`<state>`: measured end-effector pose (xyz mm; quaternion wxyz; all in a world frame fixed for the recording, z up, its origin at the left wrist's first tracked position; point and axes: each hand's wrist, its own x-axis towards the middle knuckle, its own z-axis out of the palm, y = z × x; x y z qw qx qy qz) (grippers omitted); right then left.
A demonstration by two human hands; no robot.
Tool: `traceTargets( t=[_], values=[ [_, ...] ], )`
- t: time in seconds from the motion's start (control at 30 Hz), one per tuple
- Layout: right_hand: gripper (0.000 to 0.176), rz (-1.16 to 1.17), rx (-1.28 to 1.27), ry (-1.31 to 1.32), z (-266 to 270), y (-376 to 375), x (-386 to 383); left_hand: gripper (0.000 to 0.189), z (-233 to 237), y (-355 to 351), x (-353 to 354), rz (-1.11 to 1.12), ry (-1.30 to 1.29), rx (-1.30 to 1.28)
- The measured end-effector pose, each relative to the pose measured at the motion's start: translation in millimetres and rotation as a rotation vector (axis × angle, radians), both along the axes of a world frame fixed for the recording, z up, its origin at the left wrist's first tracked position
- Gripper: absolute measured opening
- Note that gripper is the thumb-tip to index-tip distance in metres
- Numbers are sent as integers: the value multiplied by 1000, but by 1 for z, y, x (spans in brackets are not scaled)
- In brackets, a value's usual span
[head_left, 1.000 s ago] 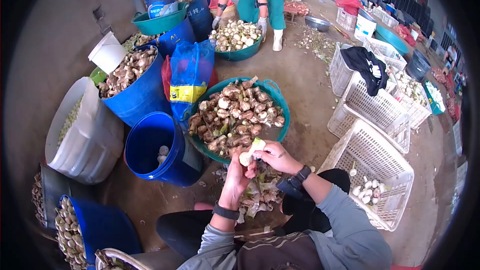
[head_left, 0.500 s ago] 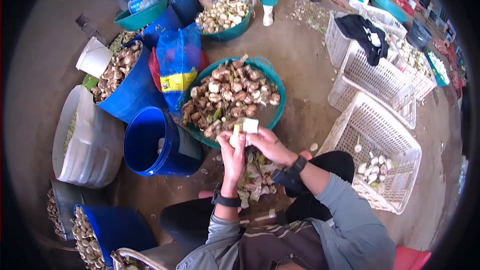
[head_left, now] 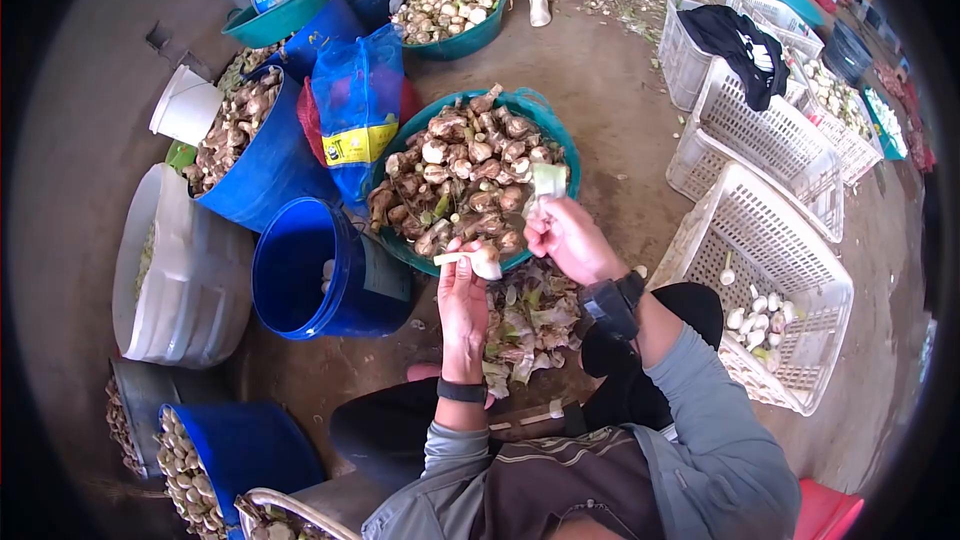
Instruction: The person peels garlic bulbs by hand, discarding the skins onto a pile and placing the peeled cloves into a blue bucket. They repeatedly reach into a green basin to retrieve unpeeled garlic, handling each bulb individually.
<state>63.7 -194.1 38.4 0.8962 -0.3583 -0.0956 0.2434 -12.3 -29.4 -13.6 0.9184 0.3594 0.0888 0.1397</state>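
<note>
"Where's the white, long-stemmed bulb (head_left: 487, 262)?"

"Gripped in the left hand (head_left: 463, 302) by the green plastic tub's (head_left: 574, 162) near edge, stem leftward, head toward the right hand (head_left: 568, 237), which pinches a flat, pale piece (head_left: 549, 180)."

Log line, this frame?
left hand holds round pale stemmed bulb; right hand holds flat pale rectangular item; ahead: round green tub of brown bulbs

The held bulb (head_left: 487, 262) is showing cream and white, its stalk (head_left: 455, 257) pale yellow; the flat blade (head_left: 548, 180) is gleaming whitish green. Heaped bulbs (head_left: 460, 165) are showing mottled brown and cream against the teal tub (head_left: 563, 148). The bucket (head_left: 350, 310) is showing deep blue, the nearest crate (head_left: 745, 210) white latticework. Sleeves (head_left: 720, 400) are showing grey.
</note>
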Motion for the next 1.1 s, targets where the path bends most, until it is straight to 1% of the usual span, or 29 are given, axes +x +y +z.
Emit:
traceTargets(
  t=[0.03, 0.07, 0.1, 0.17, 0.2, 0.23, 0.3, 0.33, 0.37, 0.43, 0.47, 0.5, 0.53, 0.57, 0.6, 0.63, 0.67, 0.7, 0.73, 0.77, 0.8, 0.83, 0.9, 0.93, 0.97, 1.03, 1.07, 1.1],
  values=[
    [19, -45, -55, -24, 1, -3, 1, 29, 0, 0, 0, 31, 21, -7],
    [22, -70, -352, -224, -2, -3, 3, 29, -1, 1, 0, 35, 23, -10],
    [24, -106, -628, -346, -7, 2, -3, 29, -1, 1, 1, 82, 31, 81],
    [24, -110, -863, -824, -15, 18, -17, 27, 2, 0, 4, 171, 45, 267],
    [24, -163, -845, -855, -6, 22, -28, 24, 5, -4, 5, 206, 37, 335],
    [21, -236, -852, -902, -19, 27, -23, 24, 9, -5, 4, 206, 39, 333],
    [14, -300, -761, -865, -9, 21, -14, 21, 19, -3, 2, 241, -40, 232],
    [13, -290, -748, -777, -9, 15, -6, 20, 22, 2, 2, 214, -67, 142],
    [18, -297, -717, -566, -16, 10, 2, 26, 24, 8, -1, 129, -124, 67],
    [26, -441, -945, -540, -71, -7, 28, 27, 39, 16, 1, 152, -178, -66],
    [26, -445, -953, -527, -84, -14, 26, 29, 53, 19, 2, 139, -232, -31],
    [31, -224, -1234, -641, -95, -20, 20, 28, 72, 9, 7, 131, -250, 56],
    [35, 33, -1503, -748, -109, -23, 12, 30, 87, -6, 17, 26, -238, 203],
    [37, 248, -1663, -929, -138, -22, 2, 34, 104, -36, 19, -61, -216, 706],
    [36, 301, -1672, -956, -180, -22, -10, 41, 95, -68, 25, -229, -177, 898],
    [36, 320, -1678, -965, -188, -17, -14, 53, 94, -109, 25, -334, -350, 865],
    [33, 366, -1714, -989, -196, -13, -11, 65, 100, -137, 28, -438, -532, 831],
    [30, 403, -1750, -1011, -197, -7, -3, 64, 102, -139, 22, -508, -550, 876],
    [30, 438, -1788, -1028, -198, -2, 8, 57, 97, -131, 24, -461, -644, 960],
    [19, 215, -1829, -1048, -169, 9, 20, 57, 82, -116, 27, -460, -647, 954],
    [14, 48, -1690, -1075, -170, 15, 44, 51, 59, -96, 32, -576, -512, 876],
    [13, -109, -1541, -1089, -175, 23, 68, 46, 39, -74, 34, -689, -369, 795],
    [17, -254, -1440, -1223, -194, 52, 103, 35, 15, -31, 29, -531, -65, 745],
    [18, 9, -1550, -1231, -206, 66, 113, 32, 3, -14, 28, -442, -4, 653],
    [23, 58, -1528, -1307, -234, 77, 116, 30, -9, 3, 28, -343, 48, 566],
    [29, 220, -1644, -1100, -261, 91, 102, 26, -36, 33, 29, -184, 188, 441],
    [29, 228, -1631, -1123, -262, 96, 107, 25, -52, 47, 33, -119, 236, 504],
    [30, 324, -1613, -997, -258, 98, 111, 31, -66, 59, 37, -76, 325, 601]
  ],
)
